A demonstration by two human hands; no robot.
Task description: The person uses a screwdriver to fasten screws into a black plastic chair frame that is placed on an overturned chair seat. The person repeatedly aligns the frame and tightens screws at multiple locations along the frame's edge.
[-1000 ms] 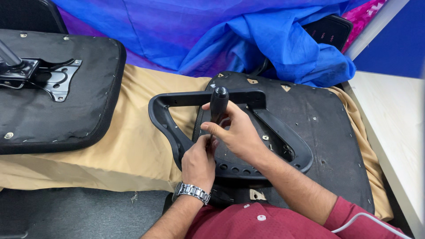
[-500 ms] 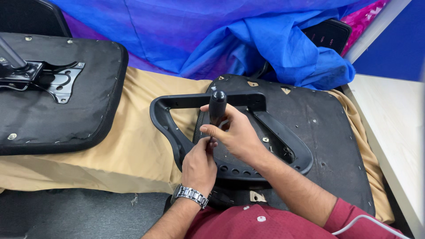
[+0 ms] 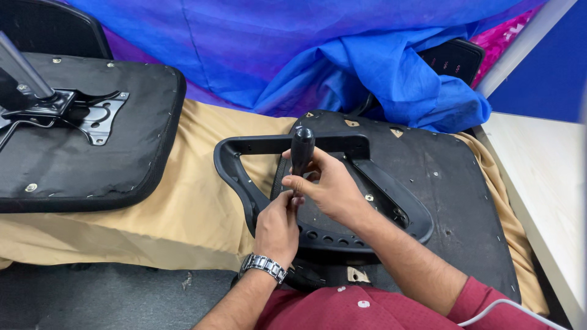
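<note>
Black plastic makes up most of what lies under the hands: a black plastic chair armrest frame [image 3: 244,183], a looped piece, rests on top of an upturned black chair seat base [image 3: 446,189] at the near right of the scene, on a tan cloth [image 3: 195,208] that covers the work surface. The right hand [image 3: 330,189] is wrapped around a black-handled screwdriver [image 3: 302,150], which stands roughly upright over the middle of the frame, and the left hand [image 3: 278,229], with a silver metal wristwatch [image 3: 263,267] on its wrist, pinches at the lower end of the tool with its fingertips; the tip itself is hidden behind the fingers. As a judgement, the chief risk is that the tip slips out of the fastener and jabs the left fingers so close to it, or scars the plastic, if the tool leans off upright or is pushed unevenly; the loose frame could also shift on the seat, since nothing visibly clamps it. Counted: two hands, one screwdriver, one armrest frame, one watch, two upturned seats, the second black seat with a metal mounting plate [image 3: 92,116] lying at the far left, well apart, one blue draped fabric [image 3: 367,67] at the far side, and one pale tabletop [image 3: 538,177] at the right
</note>
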